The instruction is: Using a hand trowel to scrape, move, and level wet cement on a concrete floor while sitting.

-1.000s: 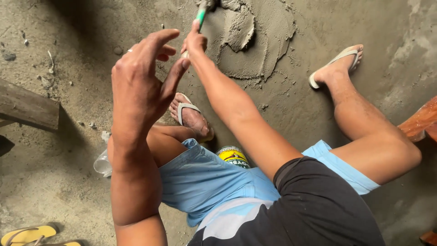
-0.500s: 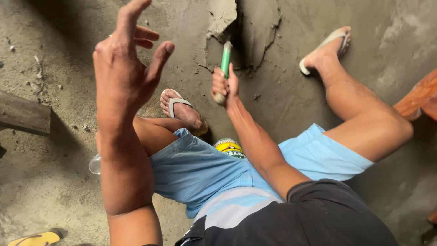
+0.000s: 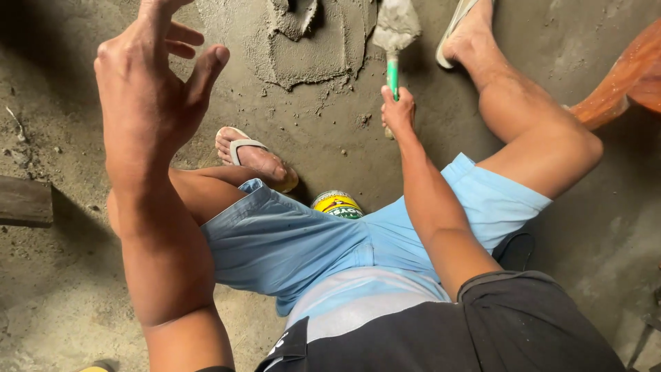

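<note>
Light blue shorts [image 3: 289, 241], knee length, hemmed cuffs, small dark specks on fabric. Black shirt [image 3: 496, 331] over torso, short sleeves; pale grey-white band showing below its hem at waist; small white marking near lower edge. Arms bare from above elbow down, no watch, no rings, no gloves on left hand [image 3: 155, 103] or right hand [image 3: 398, 110]. Legs bare below shorts. Pale flip-flop sandals [image 3: 242, 148] with grey straps on both feet.
</note>
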